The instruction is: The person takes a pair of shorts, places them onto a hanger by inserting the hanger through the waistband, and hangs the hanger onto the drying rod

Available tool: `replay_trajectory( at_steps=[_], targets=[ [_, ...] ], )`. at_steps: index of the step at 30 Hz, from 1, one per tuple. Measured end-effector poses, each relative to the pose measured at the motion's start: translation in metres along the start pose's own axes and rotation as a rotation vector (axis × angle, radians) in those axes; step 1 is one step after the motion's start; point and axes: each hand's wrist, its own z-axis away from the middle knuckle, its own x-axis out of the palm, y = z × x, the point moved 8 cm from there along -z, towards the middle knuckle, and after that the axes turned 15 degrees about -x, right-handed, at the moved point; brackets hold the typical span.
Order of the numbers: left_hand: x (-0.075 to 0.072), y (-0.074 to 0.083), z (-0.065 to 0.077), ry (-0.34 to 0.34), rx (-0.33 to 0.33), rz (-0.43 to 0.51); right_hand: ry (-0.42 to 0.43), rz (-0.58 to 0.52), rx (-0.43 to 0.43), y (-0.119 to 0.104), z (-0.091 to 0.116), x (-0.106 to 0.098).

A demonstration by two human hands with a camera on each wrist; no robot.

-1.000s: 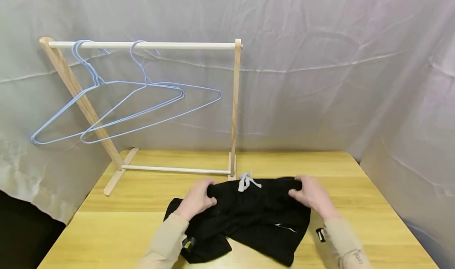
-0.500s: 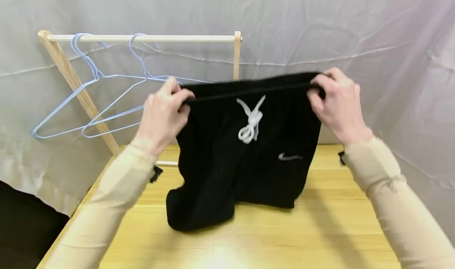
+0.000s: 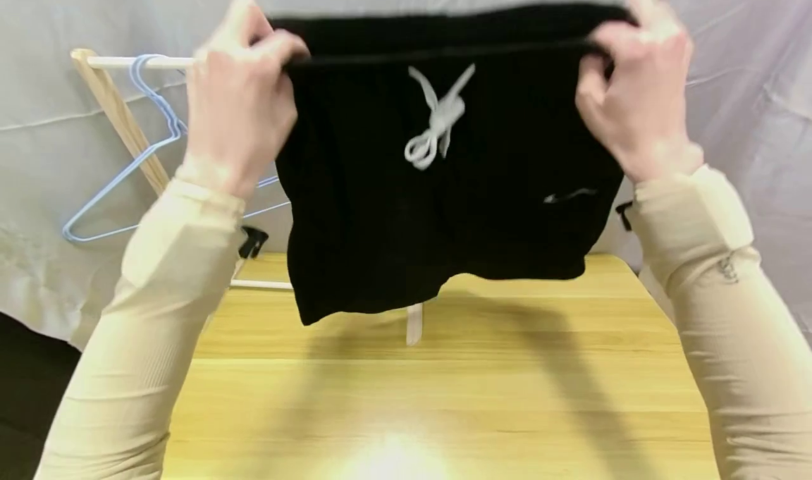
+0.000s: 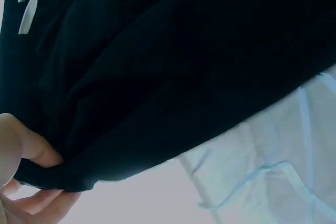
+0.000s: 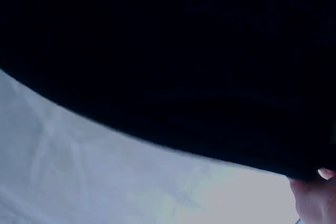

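Hanging at twelve o'clock above the tabletop (image 3: 482, 402), the black shorts (image 3: 380, 212) look soft, light and floppy, best held by the waistband (image 3: 495, 32) ends, where fingers of the left hand (image 3: 237, 96) grip at ten o'clock and the right hand's (image 3: 647, 92) at two.

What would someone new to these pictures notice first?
The black shorts, held up above the wooden table mid-view in the head picture, with the left hand and right hand gripping the waistband near its ends. Next, the tied white drawstring on their front. Behind, at left, light-blue hangers hang on a rack.
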Motion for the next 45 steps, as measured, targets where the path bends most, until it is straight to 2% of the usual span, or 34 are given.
replay_trajectory(
  at_steps=[2,4,7,9,13,19,22,25,28,32,36,39,41,43,45],
  targets=[
    [0.013,-0.002,0.020,-0.050,0.031,-0.011,-0.061,-0.044,-0.019,-0.001,0.022,0.008],
    [0.029,-0.006,0.046,-0.129,0.056,-0.019,-0.156,-0.112,0.017,-0.002,0.051,0.018],
    [0.050,-0.013,0.085,-0.237,0.054,-0.013,-0.310,-0.234,0.119,-0.005,0.099,0.030],
    [0.059,-0.018,0.109,-0.285,0.043,-0.012,-0.383,-0.296,0.228,-0.008,0.129,0.034],
    [0.072,-0.028,0.147,-0.317,0.001,-0.003,-0.418,-0.318,0.336,-0.018,0.172,0.041],
    [0.089,-0.048,0.201,-0.315,-0.068,0.040,-0.449,-0.285,0.372,-0.038,0.230,0.057],
    [0.093,-0.058,0.224,-0.311,-0.085,0.040,-0.414,-0.271,0.409,-0.040,0.254,0.059],
    [0.095,-0.065,0.238,-0.296,-0.092,0.015,-0.341,-0.251,0.413,-0.041,0.269,0.058],
    [0.098,-0.065,0.247,-0.287,-0.061,-0.036,-0.301,-0.238,0.399,-0.046,0.277,0.060],
    [0.108,-0.058,0.259,-0.313,0.023,-0.093,-0.357,-0.278,0.417,-0.057,0.289,0.068],
    [0.116,-0.057,0.270,-0.366,0.062,-0.113,-0.388,-0.325,0.425,-0.068,0.300,0.072],
    [0.121,-0.059,0.277,-0.443,0.063,-0.130,-0.361,-0.347,0.395,-0.074,0.304,0.074],
    [0.124,-0.061,0.281,-0.525,0.043,-0.119,-0.348,-0.361,0.370,-0.078,0.305,0.076],
    [0.127,-0.064,0.284,-0.614,-0.010,-0.064,-0.357,-0.371,0.365,-0.080,0.307,0.079],
    [0.129,-0.068,0.287,-0.698,-0.093,0.047,-0.382,-0.372,0.364,-0.083,0.309,0.081]
  ],
)
